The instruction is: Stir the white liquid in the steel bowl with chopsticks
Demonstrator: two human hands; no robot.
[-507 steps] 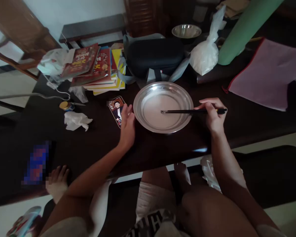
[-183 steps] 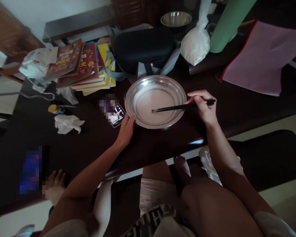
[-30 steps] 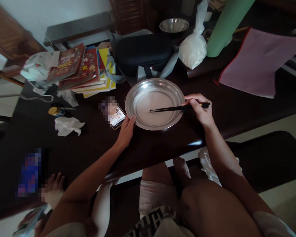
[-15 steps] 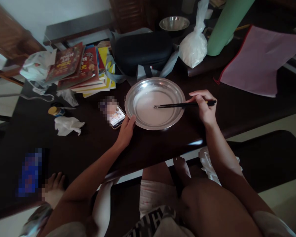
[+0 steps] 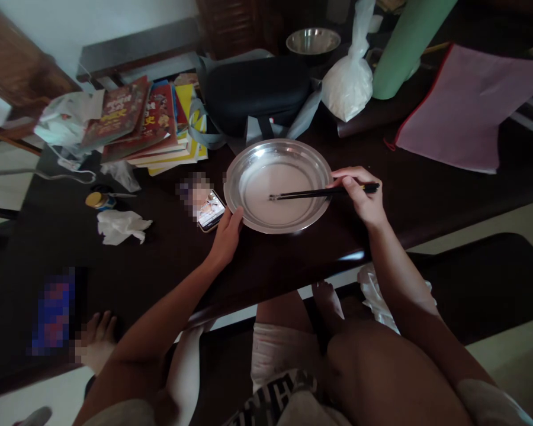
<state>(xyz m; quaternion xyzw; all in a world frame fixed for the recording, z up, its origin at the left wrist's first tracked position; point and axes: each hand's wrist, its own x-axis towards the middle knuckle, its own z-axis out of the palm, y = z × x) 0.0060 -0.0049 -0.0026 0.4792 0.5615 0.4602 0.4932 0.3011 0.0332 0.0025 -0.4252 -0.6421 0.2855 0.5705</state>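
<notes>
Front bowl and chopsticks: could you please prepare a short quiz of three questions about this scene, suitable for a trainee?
1. Which hand holds the chopsticks?
2. True or false: as the wearer sees it, the phone lies to the left of the front bowl.
3. What does the left hand touch?
A. the books
B. the rim of the front bowl
C. the tied bag

Key: 1. the right hand; 2. true; 3. B.
</notes>
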